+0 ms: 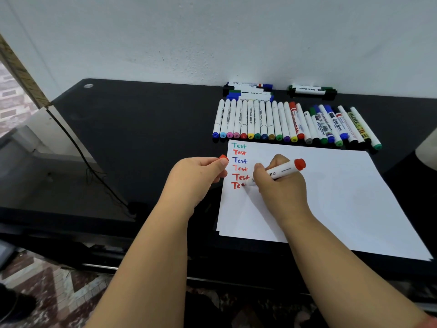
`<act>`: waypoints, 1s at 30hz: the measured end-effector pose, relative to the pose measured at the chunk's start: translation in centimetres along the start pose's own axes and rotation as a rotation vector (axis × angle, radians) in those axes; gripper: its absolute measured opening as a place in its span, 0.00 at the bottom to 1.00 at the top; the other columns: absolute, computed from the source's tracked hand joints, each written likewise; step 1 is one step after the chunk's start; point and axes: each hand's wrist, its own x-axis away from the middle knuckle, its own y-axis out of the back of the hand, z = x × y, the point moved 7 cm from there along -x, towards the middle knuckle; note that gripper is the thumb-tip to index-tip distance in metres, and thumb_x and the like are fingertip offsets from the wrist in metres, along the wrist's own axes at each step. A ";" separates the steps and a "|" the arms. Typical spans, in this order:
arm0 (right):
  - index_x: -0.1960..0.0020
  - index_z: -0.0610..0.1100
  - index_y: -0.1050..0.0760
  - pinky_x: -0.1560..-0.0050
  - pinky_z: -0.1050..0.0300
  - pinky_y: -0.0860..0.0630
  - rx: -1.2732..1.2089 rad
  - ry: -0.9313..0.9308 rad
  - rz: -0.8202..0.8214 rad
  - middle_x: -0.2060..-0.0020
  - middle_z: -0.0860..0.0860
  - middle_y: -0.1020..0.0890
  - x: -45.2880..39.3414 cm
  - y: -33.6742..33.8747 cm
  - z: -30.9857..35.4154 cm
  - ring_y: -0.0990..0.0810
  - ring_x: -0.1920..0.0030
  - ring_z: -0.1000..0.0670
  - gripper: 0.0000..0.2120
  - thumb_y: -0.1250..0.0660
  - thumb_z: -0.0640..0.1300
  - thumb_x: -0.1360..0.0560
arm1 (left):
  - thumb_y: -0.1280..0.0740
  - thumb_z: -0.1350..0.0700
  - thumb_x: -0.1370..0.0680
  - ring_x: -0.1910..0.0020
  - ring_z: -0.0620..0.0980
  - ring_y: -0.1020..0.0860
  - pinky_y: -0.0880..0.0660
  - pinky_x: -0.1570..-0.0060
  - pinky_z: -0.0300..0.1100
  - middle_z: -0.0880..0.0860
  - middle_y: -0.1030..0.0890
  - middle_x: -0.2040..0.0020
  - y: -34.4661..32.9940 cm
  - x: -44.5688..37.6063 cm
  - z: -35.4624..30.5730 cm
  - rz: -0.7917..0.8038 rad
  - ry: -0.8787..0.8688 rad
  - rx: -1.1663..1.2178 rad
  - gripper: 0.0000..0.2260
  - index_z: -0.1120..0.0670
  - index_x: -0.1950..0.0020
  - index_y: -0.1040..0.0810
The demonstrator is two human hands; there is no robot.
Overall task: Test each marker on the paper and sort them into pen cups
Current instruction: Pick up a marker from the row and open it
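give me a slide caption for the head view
Right hand writes a sixth "Test" in red marker on paper; left hand holds its cap.

The marker (281, 171) tip sat hidden behind the right hand (279, 185), which also covered the end of the sixth red word on the paper (331, 197). The left hand (196, 176) concealed most of the red cap (223, 158). Print on the far row of markers (295, 124) was too small to read. At the right edge, a pale object (428, 150) was cut off.

Black table (142, 129) bears white paper (331, 197) and rowed markers (272, 119).
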 end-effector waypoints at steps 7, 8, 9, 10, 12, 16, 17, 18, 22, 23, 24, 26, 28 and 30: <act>0.68 0.44 0.38 0.77 0.74 0.37 0.039 -0.002 0.005 0.74 0.52 0.32 0.0 0.0 0.1 0.30 0.77 0.66 0.16 0.36 0.40 0.23 | 0.36 0.47 0.23 0.57 0.42 0.24 0.32 0.58 0.39 0.44 0.20 0.58 0.0 0.0 0.0 0.010 0.015 -0.016 0.06 0.46 0.57 0.24; 0.68 0.44 0.38 0.77 0.74 0.37 0.038 -0.005 0.004 0.74 0.51 0.32 0.0 0.0 0.1 0.30 0.77 0.65 0.16 0.36 0.40 0.23 | 0.36 0.47 0.23 0.57 0.42 0.24 0.33 0.60 0.38 0.44 0.20 0.59 0.0 0.0 0.0 0.008 0.012 -0.014 0.05 0.46 0.57 0.23; 0.68 0.44 0.37 0.77 0.73 0.37 0.029 -0.008 0.000 0.74 0.51 0.31 -0.1 0.1 0.0 0.30 0.77 0.65 0.16 0.36 0.40 0.23 | 0.35 0.47 0.23 0.57 0.42 0.24 0.33 0.61 0.37 0.44 0.20 0.59 0.0 0.0 0.0 0.006 0.009 -0.011 0.05 0.46 0.56 0.23; 0.68 0.43 0.37 0.77 0.73 0.37 0.018 -0.010 -0.009 0.75 0.51 0.31 -0.1 0.1 -0.1 0.29 0.77 0.64 0.16 0.36 0.40 0.24 | 0.35 0.47 0.23 0.57 0.42 0.24 0.33 0.63 0.37 0.43 0.20 0.59 0.0 0.0 0.0 0.005 0.007 -0.008 0.05 0.46 0.56 0.23; 0.68 0.44 0.38 0.77 0.73 0.37 0.018 -0.004 -0.034 0.75 0.51 0.31 0.0 0.2 -0.1 0.29 0.77 0.64 0.16 0.36 0.40 0.24 | 0.35 0.47 0.23 0.57 0.42 0.24 0.32 0.62 0.37 0.44 0.20 0.59 0.0 0.0 0.0 0.007 0.010 -0.007 0.06 0.46 0.56 0.23; 0.68 0.44 0.39 0.76 0.72 0.36 -0.005 -0.007 -0.087 0.75 0.51 0.33 0.0 0.6 -0.2 0.30 0.77 0.63 0.17 0.37 0.39 0.24 | 0.35 0.47 0.23 0.55 0.43 0.23 0.30 0.56 0.40 0.45 0.19 0.58 0.0 0.0 0.0 0.015 0.023 -0.022 0.06 0.46 0.58 0.23; 0.68 0.44 0.39 0.76 0.72 0.36 -0.015 -0.010 -0.092 0.75 0.51 0.33 -0.1 0.6 -0.2 0.31 0.77 0.62 0.17 0.37 0.39 0.24 | 0.35 0.47 0.23 0.56 0.43 0.23 0.30 0.55 0.40 0.45 0.19 0.58 0.0 0.0 0.0 0.016 0.023 -0.026 0.06 0.47 0.57 0.23; 0.68 0.44 0.38 0.76 0.72 0.37 -0.017 -0.014 -0.089 0.74 0.51 0.33 -0.1 0.6 -0.3 0.31 0.77 0.62 0.16 0.37 0.40 0.23 | 0.35 0.48 0.23 0.56 0.43 0.24 0.30 0.55 0.41 0.45 0.19 0.58 0.0 0.0 0.0 0.018 0.021 -0.029 0.06 0.47 0.56 0.22; 0.67 0.43 0.39 0.77 0.72 0.37 0.016 -0.022 -0.046 0.74 0.51 0.33 -0.1 0.3 -0.2 0.31 0.77 0.62 0.16 0.37 0.40 0.24 | 0.35 0.48 0.23 0.57 0.42 0.24 0.29 0.52 0.41 0.44 0.20 0.59 -0.1 0.1 -0.1 0.023 0.009 -0.027 0.08 0.49 0.48 0.20; 0.68 0.43 0.39 0.77 0.72 0.37 0.015 -0.031 -0.043 0.74 0.50 0.34 -0.1 0.3 -0.2 0.31 0.77 0.61 0.16 0.37 0.39 0.25 | 0.35 0.48 0.23 0.57 0.42 0.24 0.29 0.52 0.41 0.44 0.20 0.59 -0.2 0.1 0.0 0.023 0.008 -0.027 0.09 0.49 0.46 0.20; 0.68 0.43 0.40 0.77 0.71 0.38 0.004 -0.043 -0.047 0.74 0.50 0.35 -0.2 0.4 -0.2 0.32 0.77 0.60 0.16 0.37 0.38 0.25 | 0.35 0.48 0.23 0.57 0.42 0.24 0.29 0.52 0.41 0.44 0.20 0.58 -0.2 0.2 0.0 0.024 0.007 -0.029 0.10 0.49 0.44 0.20; 0.68 0.44 0.39 0.74 0.68 0.36 -0.071 -0.084 -0.081 0.74 0.50 0.33 -0.3 0.8 -0.6 0.34 0.77 0.58 0.15 0.37 0.39 0.26 | 0.35 0.49 0.23 0.55 0.43 0.24 0.29 0.53 0.40 0.45 0.19 0.56 -0.2 0.2 0.0 0.031 0.006 -0.037 0.11 0.49 0.42 0.20; 0.69 0.46 0.38 0.68 0.59 0.34 -0.210 -0.157 -0.127 0.75 0.49 0.30 -0.6 1.3 -1.1 0.32 0.73 0.53 0.15 0.36 0.41 0.26 | 0.34 0.50 0.23 0.51 0.44 0.23 0.30 0.53 0.40 0.45 0.19 0.53 -0.1 0.3 0.0 0.042 -0.006 -0.036 0.11 0.48 0.42 0.21; 0.69 0.47 0.37 0.67 0.56 0.34 -0.362 -0.233 -0.146 0.77 0.50 0.28 -0.9 1.9 -1.3 0.32 0.71 0.50 0.16 0.35 0.43 0.26 | 0.32 0.50 0.24 0.50 0.43 0.24 0.32 0.54 0.39 0.43 0.19 0.53 -0.3 0.5 0.0 0.066 -0.025 -0.022 0.10 0.46 0.44 0.20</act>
